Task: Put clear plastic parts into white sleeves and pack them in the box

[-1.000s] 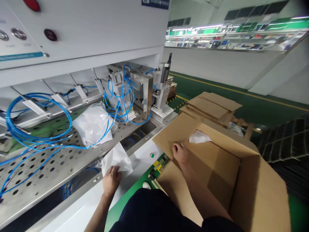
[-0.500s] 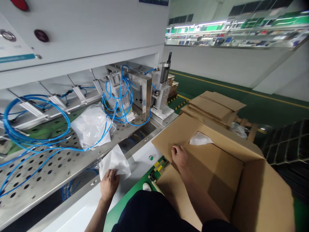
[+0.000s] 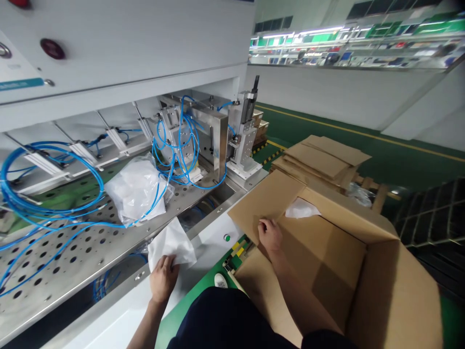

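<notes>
My left hand [image 3: 164, 280] pinches the near edge of a thin white sheet or bag [image 3: 171, 242], which lies creased along the front edge of the machine bench. Over the inside of a large open cardboard box [image 3: 327, 252] is my right hand [image 3: 269, 233], its fingers curled in beside the left flap [image 3: 267, 194]. The inside of that fist is hidden. Inside the box, near its far corner, rests a white piece [image 3: 302, 208] of similar material. Behind my left hand, a clear plastic bag with white contents [image 3: 136, 189] sits on the perforated metal bench [image 3: 69, 252].
Blue air hoses [image 3: 54, 208] loop across the bench. A metal bracket [image 3: 220, 140] and a pneumatic cylinder unit [image 3: 245, 131] stand at its right end. A green button [image 3: 227, 237] is on the front panel. Flattened cardboard [image 3: 319, 157] is stacked behind the box.
Both hands keep nearly the same place and grip. The view has shifted very slightly; the box and the white sheet stay where they were.
</notes>
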`<move>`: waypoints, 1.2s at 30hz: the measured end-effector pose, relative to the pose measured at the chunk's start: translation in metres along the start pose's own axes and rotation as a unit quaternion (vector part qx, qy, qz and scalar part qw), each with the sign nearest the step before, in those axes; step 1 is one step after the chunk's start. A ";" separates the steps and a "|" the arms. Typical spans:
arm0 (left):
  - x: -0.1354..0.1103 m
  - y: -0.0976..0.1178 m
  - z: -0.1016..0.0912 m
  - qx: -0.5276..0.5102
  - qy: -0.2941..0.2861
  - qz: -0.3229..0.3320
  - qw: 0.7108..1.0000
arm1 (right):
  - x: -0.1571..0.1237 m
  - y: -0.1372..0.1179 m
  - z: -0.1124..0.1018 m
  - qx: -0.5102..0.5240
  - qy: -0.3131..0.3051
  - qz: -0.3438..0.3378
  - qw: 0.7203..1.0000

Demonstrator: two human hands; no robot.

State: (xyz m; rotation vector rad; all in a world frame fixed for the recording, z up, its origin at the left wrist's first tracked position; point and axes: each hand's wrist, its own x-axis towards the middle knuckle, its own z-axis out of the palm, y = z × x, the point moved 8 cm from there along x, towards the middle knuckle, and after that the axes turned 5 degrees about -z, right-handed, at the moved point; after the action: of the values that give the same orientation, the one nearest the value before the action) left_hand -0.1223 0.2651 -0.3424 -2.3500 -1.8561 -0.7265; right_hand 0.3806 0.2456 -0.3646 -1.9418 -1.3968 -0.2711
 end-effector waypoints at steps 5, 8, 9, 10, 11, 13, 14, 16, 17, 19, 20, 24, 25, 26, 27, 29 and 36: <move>-0.001 0.000 0.001 0.005 0.000 0.000 1.000 | 0.000 0.000 0.001 -0.003 0.001 0.001 1.000; -0.001 0.000 -0.001 0.001 0.015 0.007 1.000 | 0.000 0.000 0.002 0.002 0.011 -0.006 1.000; -0.001 0.001 -0.002 -0.003 0.019 0.010 1.000 | 0.000 0.000 0.002 0.001 0.011 -0.004 1.000; -0.001 0.001 -0.002 -0.007 0.021 0.013 1.000 | 0.000 0.001 0.003 -0.001 0.009 -0.001 1.000; -0.001 0.001 -0.003 -0.010 0.022 0.016 1.000 | 0.001 0.002 0.004 -0.002 0.007 0.003 1.000; 0.000 0.001 -0.002 -0.014 0.021 0.016 1.000 | 0.001 0.004 0.005 -0.003 0.002 0.010 1.000; 0.000 0.001 -0.002 -0.016 0.019 0.014 1.000 | 0.001 0.004 0.006 -0.003 0.001 0.009 1.000; 0.000 0.000 -0.002 -0.018 0.014 0.006 1.000 | 0.001 0.005 0.007 -0.004 0.001 0.006 1.000; 0.001 0.000 -0.001 -0.018 0.011 0.002 1.000 | 0.001 0.006 0.008 -0.007 0.001 0.005 1.000; 0.001 0.000 -0.001 -0.020 0.005 0.000 1.000 | 0.001 0.007 0.009 -0.015 -0.003 0.006 1.000; 0.001 0.000 -0.001 -0.021 0.003 0.001 1.000 | 0.000 0.008 0.009 -0.019 -0.005 0.008 1.000; 0.001 0.001 -0.002 -0.026 0.001 0.010 1.000 | 0.000 0.007 0.008 -0.023 -0.001 0.013 1.000; 0.001 0.001 -0.002 -0.027 0.003 0.012 1.000 | 0.000 0.006 0.008 -0.025 -0.001 0.012 1.000; 0.001 0.002 -0.003 -0.029 0.006 0.016 0.999 | 0.000 0.006 0.008 -0.026 -0.001 0.010 1.000; 0.001 0.002 -0.004 -0.030 0.009 0.021 0.999 | 0.000 0.005 0.008 -0.028 -0.003 0.008 1.000; 0.001 0.003 -0.005 -0.031 0.012 0.029 0.999 | -0.001 0.003 0.009 -0.035 -0.006 0.007 0.999; 0.001 0.002 -0.004 -0.043 0.000 0.029 0.999 | -0.005 -0.012 0.005 -0.082 -0.026 0.004 0.996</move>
State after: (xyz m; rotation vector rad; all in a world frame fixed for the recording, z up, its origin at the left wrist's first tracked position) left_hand -0.1217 0.2640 -0.3383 -2.4428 -1.7837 -0.8159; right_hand 0.3665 0.2470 -0.3663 -2.1014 -1.4387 -0.3425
